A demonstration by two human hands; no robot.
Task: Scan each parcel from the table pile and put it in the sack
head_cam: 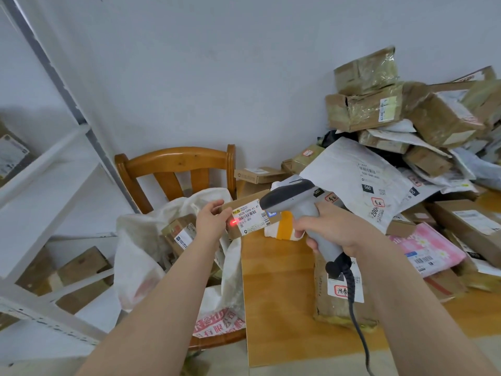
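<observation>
White wall at the back; we stand at the near left corner of an orange wooden table (276, 294). Heaped on its right half is the pile (379, 109): taped cardboard boxes and white mailers, with a pink mailer (428, 248) near the front. A brown wrapped packet (333, 302) lies flat below our right wrist.

Our left hand (210, 219) holds a small cardboard parcel (248, 217) by its left end, grip closed round that end. We note the parcel is in the air, over the table's left edge, its white label turned up toward us. A red light spot (232, 222) sits at the label's left margin, just beside the barcode.

Our right hand (333, 229) has its grip wrapped firmly round the handle of a grey scanner (287, 196). The scanner's nose points left at the parcel, and its head overlaps the parcel's right end in our view. A black cable (355, 316) drops from the handle's base.

Left of the table, a white woven sack (135, 261) stands open against a wooden chair (173, 164), with cardboard boxes showing inside. Farther left we see a white metal shelf (40, 169) with boxes on its lower tiers.
</observation>
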